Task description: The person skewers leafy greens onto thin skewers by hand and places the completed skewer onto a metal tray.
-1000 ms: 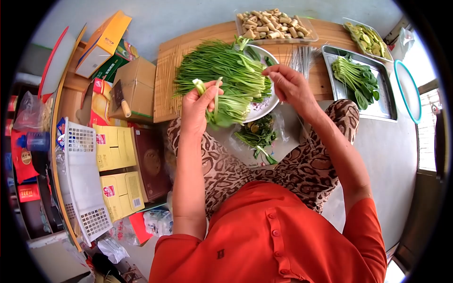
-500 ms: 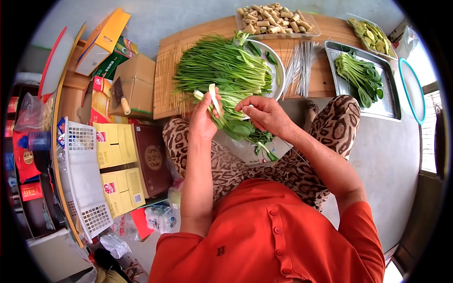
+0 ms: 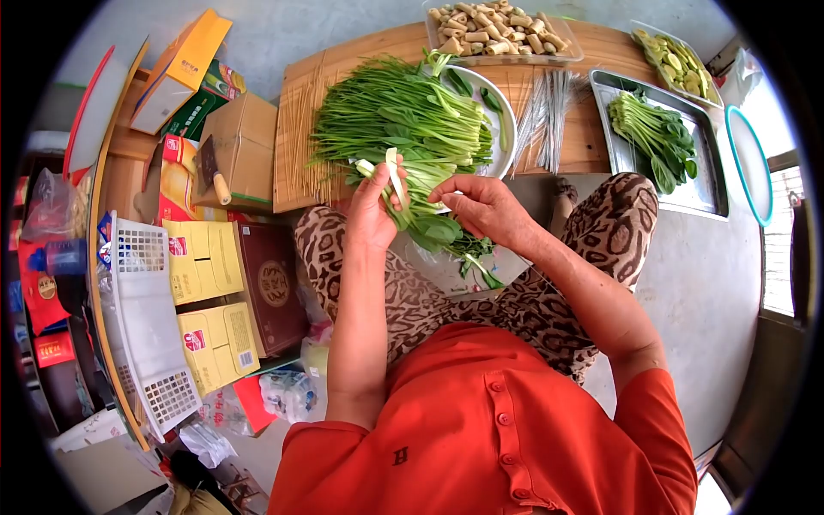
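My left hand [image 3: 374,210] is closed round a few pale-stemmed leafy greens [image 3: 434,230], whose white stems poke up past the fingers and whose leaves hang to the right. Just right of these greens is my right hand [image 3: 485,208], fingers bent together; what its fingertips hold, if anything, is too small to make out. Beyond both hands a big pile of long green stalks [image 3: 395,112] lies on a white plate [image 3: 506,142] and the wooden board [image 3: 296,172]. Below the hands, leafy scraps [image 3: 472,257] lie near my lap.
Thin metal skewers [image 3: 549,120] and wooden ones [image 3: 300,129] lie on the board. Behind is a tub of beige rolls [image 3: 498,30]. At right are a metal tray [image 3: 717,184] with leafy greens [image 3: 652,137] and a tub of green slices [image 3: 678,67]. Boxes [image 3: 202,266] and a white basket [image 3: 150,322] stand left.
My right hand has come down from the stalk pile to beside my left hand. The greens in my left hand have turned, their leaves now hanging right.
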The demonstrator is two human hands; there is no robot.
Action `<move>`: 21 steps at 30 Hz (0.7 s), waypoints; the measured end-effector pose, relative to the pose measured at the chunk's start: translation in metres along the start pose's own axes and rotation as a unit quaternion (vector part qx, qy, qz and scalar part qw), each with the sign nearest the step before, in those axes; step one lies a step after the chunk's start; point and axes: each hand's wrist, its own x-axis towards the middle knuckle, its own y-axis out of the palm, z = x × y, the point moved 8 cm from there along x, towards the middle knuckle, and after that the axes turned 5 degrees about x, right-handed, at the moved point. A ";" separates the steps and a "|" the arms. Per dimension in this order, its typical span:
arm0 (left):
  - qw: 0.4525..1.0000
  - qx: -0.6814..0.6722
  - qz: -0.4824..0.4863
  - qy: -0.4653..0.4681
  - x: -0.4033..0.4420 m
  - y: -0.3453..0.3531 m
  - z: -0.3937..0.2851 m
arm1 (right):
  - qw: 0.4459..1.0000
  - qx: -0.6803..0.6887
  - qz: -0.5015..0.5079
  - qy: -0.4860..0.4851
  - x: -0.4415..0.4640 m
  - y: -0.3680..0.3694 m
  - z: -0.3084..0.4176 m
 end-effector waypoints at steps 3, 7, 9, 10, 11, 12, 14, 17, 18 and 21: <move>1.000 -0.001 -0.003 0.004 -0.001 -0.001 0.000 | 1.000 0.003 -0.006 0.001 -0.001 0.000 0.000; 1.000 0.007 -0.015 0.011 -0.001 -0.004 0.000 | 1.000 0.015 -0.011 0.001 0.000 0.000 -0.002; 0.999 0.024 -0.020 0.019 -0.002 -0.003 -0.002 | 1.000 0.013 -0.011 0.004 -0.001 0.000 -0.001; 0.999 0.024 -0.020 0.019 -0.002 -0.005 -0.001 | 1.000 0.012 -0.012 0.006 -0.001 0.001 -0.001; 1.000 0.017 -0.010 0.023 -0.001 -0.005 -0.001 | 1.000 0.012 -0.012 0.006 -0.001 0.001 -0.001; 1.000 0.011 0.000 0.027 -0.001 -0.005 -0.001 | 1.000 0.010 -0.012 0.006 -0.001 0.001 -0.001; 1.000 0.014 -0.004 0.024 -0.001 -0.005 -0.002 | 1.000 0.008 -0.013 0.005 -0.001 0.000 -0.001; 0.999 0.023 -0.008 0.024 -0.001 -0.006 -0.002 | 1.000 0.004 -0.007 0.000 0.000 0.000 -0.001; 0.999 0.029 -0.008 0.025 0.000 -0.006 -0.002 | 1.000 -0.008 -0.004 0.000 0.000 0.001 -0.001; 0.999 0.037 -0.017 0.024 0.002 -0.011 -0.001 | 1.000 -0.019 -0.001 0.003 0.000 0.001 -0.002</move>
